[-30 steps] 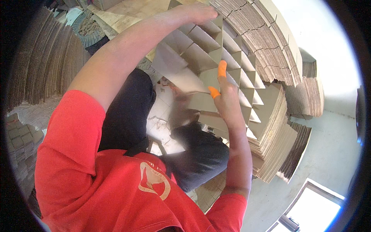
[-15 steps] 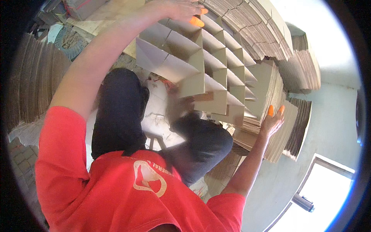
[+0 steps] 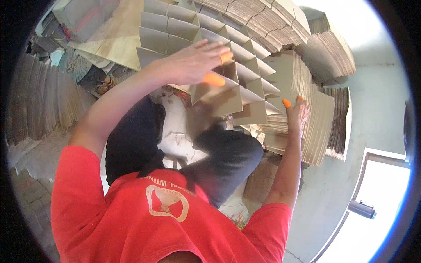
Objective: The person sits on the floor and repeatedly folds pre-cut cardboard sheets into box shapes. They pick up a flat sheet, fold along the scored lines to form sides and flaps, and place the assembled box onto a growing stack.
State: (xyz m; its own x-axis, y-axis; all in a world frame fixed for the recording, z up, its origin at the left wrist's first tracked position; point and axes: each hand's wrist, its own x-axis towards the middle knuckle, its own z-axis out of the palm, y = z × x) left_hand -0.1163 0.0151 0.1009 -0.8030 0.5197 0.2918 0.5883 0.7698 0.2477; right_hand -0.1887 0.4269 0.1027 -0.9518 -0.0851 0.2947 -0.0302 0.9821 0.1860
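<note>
Standing open: tan cardbd grid (image 3: 239, 51) w/ crossed strips (image 3: 226, 101), jutting ends.

A tall cardboard stack (image 3: 44, 103) stands at far left. At upper left lies a grey block (image 3: 81, 22) with a pink band. A pale wall (image 3: 379, 109) rises at right, around a bright opening (image 3: 388, 188) with a dark cylinder (image 3: 362, 209).

Had the divider grid (image 3: 240, 51) far in the middle, beneath the left hand (image 3: 193, 63), with a sheet stack (image 3: 301, 76) just right of it, beside the right hand (image 3: 298, 115); had bundles (image 3: 258, 24) beyond, a sheet pile (image 3: 48, 101) at left and a wall (image 3: 381, 114) at far right.
</note>
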